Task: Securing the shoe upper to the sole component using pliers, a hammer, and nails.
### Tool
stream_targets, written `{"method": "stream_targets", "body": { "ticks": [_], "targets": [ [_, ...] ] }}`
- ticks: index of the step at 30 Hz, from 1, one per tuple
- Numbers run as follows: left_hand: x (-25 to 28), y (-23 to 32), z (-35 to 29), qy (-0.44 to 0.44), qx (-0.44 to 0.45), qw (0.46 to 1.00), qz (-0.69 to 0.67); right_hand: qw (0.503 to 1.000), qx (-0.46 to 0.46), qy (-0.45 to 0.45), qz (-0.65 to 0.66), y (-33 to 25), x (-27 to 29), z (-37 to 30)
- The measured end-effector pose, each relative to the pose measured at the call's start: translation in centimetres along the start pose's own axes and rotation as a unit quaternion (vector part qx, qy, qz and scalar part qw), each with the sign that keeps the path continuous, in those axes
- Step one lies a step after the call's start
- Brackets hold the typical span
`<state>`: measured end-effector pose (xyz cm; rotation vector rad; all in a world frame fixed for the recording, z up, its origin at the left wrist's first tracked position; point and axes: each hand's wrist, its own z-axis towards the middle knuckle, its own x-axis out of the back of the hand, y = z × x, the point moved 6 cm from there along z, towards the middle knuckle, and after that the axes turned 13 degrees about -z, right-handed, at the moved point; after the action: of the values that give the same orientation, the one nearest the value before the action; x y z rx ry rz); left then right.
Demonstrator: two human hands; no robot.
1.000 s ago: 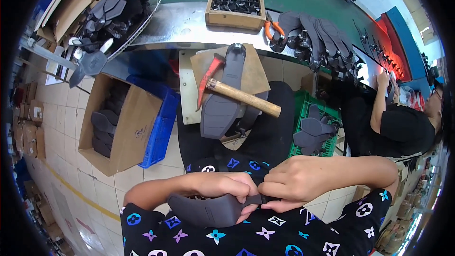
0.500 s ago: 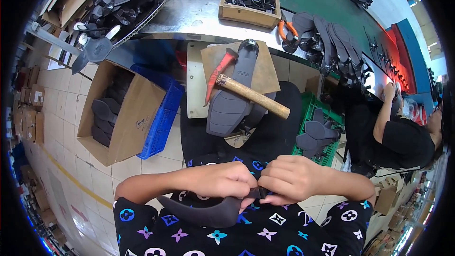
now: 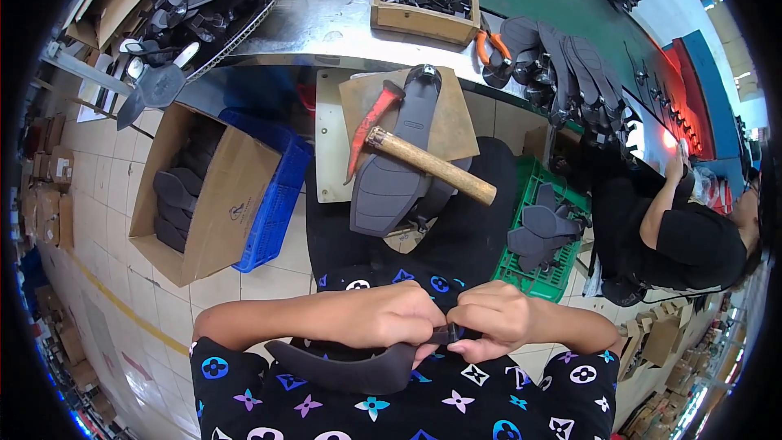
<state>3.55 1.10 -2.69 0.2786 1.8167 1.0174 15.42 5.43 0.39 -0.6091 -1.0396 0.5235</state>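
My left hand (image 3: 391, 318) is closed around the narrow end of a dark, curved shoe sole (image 3: 350, 371), whose broad part hangs to the left against my shirt. My right hand (image 3: 495, 318) pinches a small black fitting (image 3: 444, 334) at the sole's end, close to my left fingertips. Between the hands the joint is partly hidden by fingers. Beyond my lap lies a hammer with a red head (image 3: 366, 126) and wooden handle (image 3: 432, 165). It rests across more dark soles (image 3: 387, 195) on a tan board (image 3: 452, 122).
A wooden box (image 3: 428, 23) of small black fittings stands on the metal-edged bench, near orange-handled pliers (image 3: 494, 49). Soles fill a cardboard box (image 3: 232, 212) beside a blue crate (image 3: 281, 220), and a green crate (image 3: 562, 277). A co-worker (image 3: 684, 228) sits at right.
Both hands stay together on the sole. My right hand and forearm have shifted slightly down and left, and the view has moved a little.
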Motion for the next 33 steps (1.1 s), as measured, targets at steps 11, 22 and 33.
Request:
{"method": "stream_targets", "body": {
  "ticks": [11, 22, 33],
  "targets": [
    [-0.6, 1.8, -0.4, 0.126, -0.076, 0.919, 0.365, 0.997, -0.042, 0.062, 0.033, 1.2, 0.0, -0.5],
    [-0.9, 3.4, -0.1, 0.208, -0.111, 0.722, 0.651, 0.896, -0.372, 0.081, 0.231, 4.0, -2.6, -2.9],
    [-0.6, 3.1, -0.2, 0.162, -0.139, 0.793, 0.57, 0.986, -0.106, -0.009, -0.128, 2.1, 1.6, -0.6]
  ]
}}
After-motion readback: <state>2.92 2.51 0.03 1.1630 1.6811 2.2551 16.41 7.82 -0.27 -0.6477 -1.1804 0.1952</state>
